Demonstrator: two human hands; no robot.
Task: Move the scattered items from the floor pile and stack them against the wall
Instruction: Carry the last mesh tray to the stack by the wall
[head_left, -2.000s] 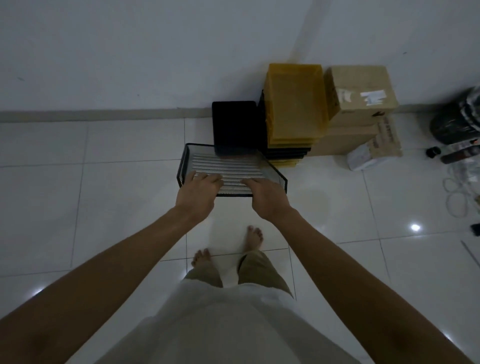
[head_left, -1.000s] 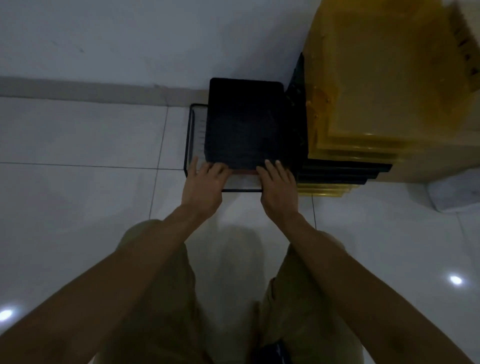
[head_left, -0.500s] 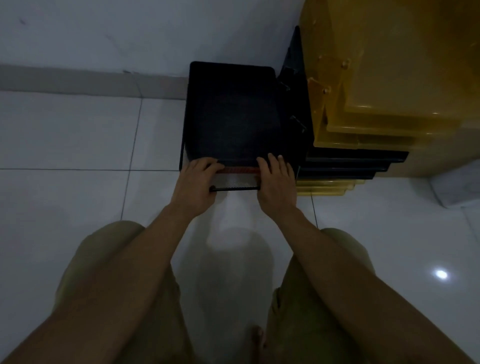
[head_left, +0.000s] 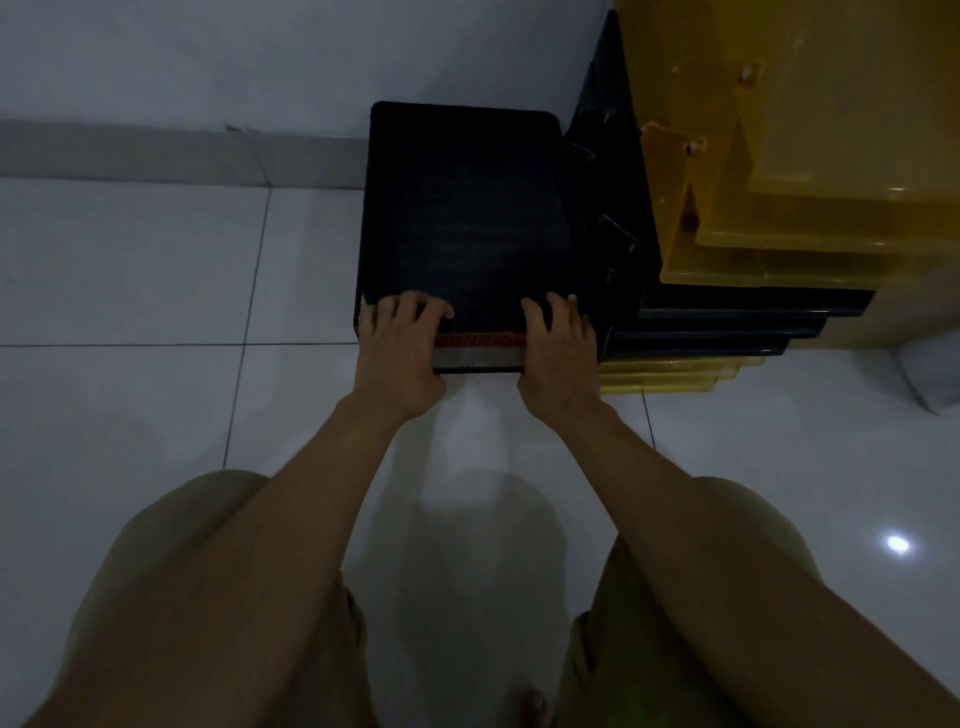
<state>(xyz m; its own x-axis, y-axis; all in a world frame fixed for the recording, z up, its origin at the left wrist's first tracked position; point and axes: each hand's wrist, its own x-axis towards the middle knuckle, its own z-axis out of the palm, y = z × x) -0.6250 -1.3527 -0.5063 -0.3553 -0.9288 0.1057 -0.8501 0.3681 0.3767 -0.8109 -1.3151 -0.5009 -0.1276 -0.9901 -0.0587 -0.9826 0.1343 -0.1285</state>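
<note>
Both hands gripped the near edge of a black tray stack: left hand (head_left: 397, 353) with fingers curled over its top left, right hand (head_left: 558, 353) likewise at the right. The black tray stack (head_left: 467, 218) sat on the tiled floor (head_left: 156, 270) against the wall (head_left: 260, 57), just beside stacked yellow trays (head_left: 810, 171).

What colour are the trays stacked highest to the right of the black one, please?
Translucent amber yellow trays, seen in the head view.
</note>
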